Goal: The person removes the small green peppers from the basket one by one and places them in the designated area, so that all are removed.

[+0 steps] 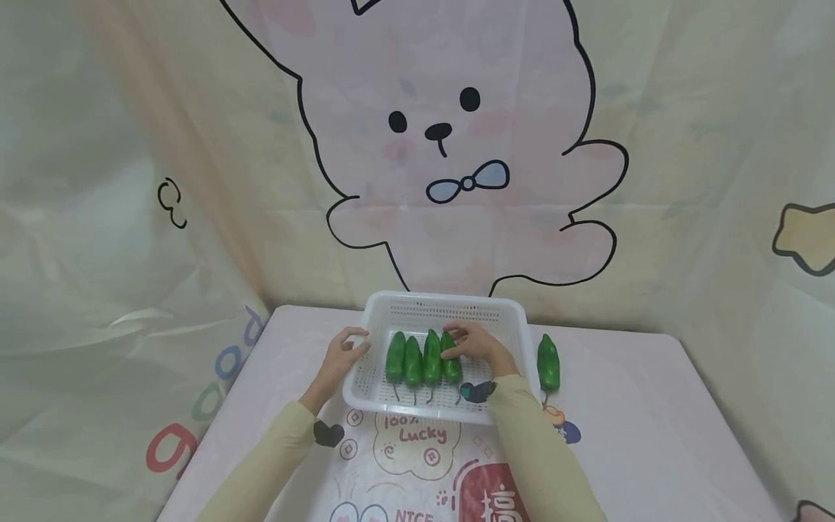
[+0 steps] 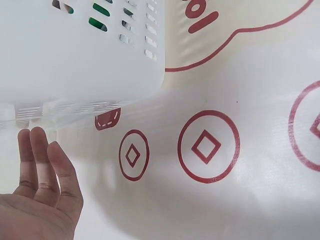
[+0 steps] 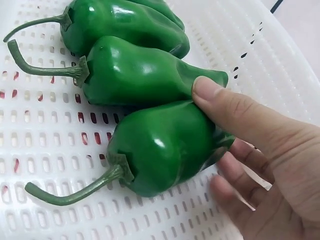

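Four green peppers lie side by side in a white plastic basket point(image 1: 424, 415), their stems pointing toward me. My right hand point(image 1: 475, 342) reaches in from the right and grips the rightmost green pepper point(image 3: 165, 150) near its tip. In the right wrist view the thumb lies along its upper side and the fingers curl round the other side. The neighbouring pepper point(image 3: 135, 75) is right by the thumb tip. At the basket's left rim is my left hand point(image 1: 342, 355), fingers loosely bent. The left wrist view has its fingertips just under the basket's perforated wall point(image 2: 90, 65).
Another green pepper point(image 1: 549, 364) lies on the table just right of the basket. A printed cloth point(image 1: 417, 453) covers the table point(image 1: 652, 420) in front. Behind the basket hangs a curtain point(image 1: 450, 239) with a cartoon animal.
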{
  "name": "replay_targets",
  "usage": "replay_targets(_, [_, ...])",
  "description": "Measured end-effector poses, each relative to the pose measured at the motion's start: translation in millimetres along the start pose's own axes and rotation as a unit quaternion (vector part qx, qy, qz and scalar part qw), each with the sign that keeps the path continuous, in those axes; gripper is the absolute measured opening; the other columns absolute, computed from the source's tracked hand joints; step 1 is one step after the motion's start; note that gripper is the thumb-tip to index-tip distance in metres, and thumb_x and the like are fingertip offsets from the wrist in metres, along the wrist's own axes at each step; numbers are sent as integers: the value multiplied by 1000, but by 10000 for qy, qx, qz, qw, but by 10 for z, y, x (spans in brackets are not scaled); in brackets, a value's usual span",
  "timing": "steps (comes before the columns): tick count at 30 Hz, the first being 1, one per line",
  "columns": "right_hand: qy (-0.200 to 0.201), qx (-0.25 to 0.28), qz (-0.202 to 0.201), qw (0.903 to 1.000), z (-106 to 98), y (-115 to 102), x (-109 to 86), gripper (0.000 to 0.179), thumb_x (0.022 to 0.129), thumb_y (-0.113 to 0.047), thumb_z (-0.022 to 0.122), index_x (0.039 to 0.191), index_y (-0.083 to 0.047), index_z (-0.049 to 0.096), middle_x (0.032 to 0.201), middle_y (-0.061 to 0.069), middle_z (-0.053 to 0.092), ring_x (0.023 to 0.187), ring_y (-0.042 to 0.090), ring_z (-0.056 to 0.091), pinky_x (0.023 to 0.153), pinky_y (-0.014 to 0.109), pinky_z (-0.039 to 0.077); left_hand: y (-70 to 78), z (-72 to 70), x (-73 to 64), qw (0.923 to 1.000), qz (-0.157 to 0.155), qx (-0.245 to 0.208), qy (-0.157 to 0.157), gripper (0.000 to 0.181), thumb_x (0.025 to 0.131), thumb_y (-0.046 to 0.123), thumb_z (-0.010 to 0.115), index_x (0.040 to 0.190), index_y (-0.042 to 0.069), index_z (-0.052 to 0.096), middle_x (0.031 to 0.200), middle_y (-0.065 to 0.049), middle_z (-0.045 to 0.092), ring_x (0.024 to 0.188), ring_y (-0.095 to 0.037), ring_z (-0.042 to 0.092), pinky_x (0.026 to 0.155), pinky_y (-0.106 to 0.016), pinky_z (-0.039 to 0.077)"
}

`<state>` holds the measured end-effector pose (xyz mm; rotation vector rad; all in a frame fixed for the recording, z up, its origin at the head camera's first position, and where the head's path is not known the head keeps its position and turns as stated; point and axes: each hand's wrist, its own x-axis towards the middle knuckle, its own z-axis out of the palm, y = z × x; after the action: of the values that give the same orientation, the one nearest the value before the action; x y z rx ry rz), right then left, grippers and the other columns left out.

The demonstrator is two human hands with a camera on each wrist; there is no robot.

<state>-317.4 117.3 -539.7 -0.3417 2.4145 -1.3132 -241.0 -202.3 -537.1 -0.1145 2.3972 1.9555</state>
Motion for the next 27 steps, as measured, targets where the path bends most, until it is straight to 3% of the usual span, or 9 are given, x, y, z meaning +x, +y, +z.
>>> replay_targets(7, [48, 140, 238, 9996, 11, -3, 15, 74, 72, -13, 93, 138, -7, 60, 128, 17, 63, 116, 35, 60, 91, 46, 57, 5, 7, -4, 10000, 2, -72, -11, 30, 100, 17, 65, 128, 8, 57, 117, -26, 63, 98, -44, 68, 75, -47, 62])
replay_targets(14, [18, 214, 81, 9997, 1, 15, 14, 73, 73, -12, 92, 138, -5, 59, 129, 19, 62, 115, 36, 61, 87, 44, 59, 15, -6, 5, 9998, 3, -170, -49, 33, 99, 19, 66, 128, 8, 56, 119, -28, 62, 101, -47, 66, 77, -51, 62])
replay_targets(22, [-67, 668, 43, 9977, -30, 39, -6, 71, 76, -9, 89, 140, -7, 58, 133, 20, 58, 116, 37, 61, 85, 44, 60, 21, -11, 10, 9998, -56, -135, -117, 33, 101, 18, 64, 130, 7, 54, 122, -31, 60, 103, -49, 65, 79, -53, 61])
replay_targets(27, [-80, 1015, -12, 9948, -43, 92, 9, 71, 78, -12, 89, 142, -10, 58, 134, 20, 59, 120, 39, 59, 87, 46, 59, 130, -19, -45, 9994, -55, -150, -304, 32, 103, 13, 60, 131, 2, 52, 124, -38, 56, 106, -55, 62, 82, -58, 59])
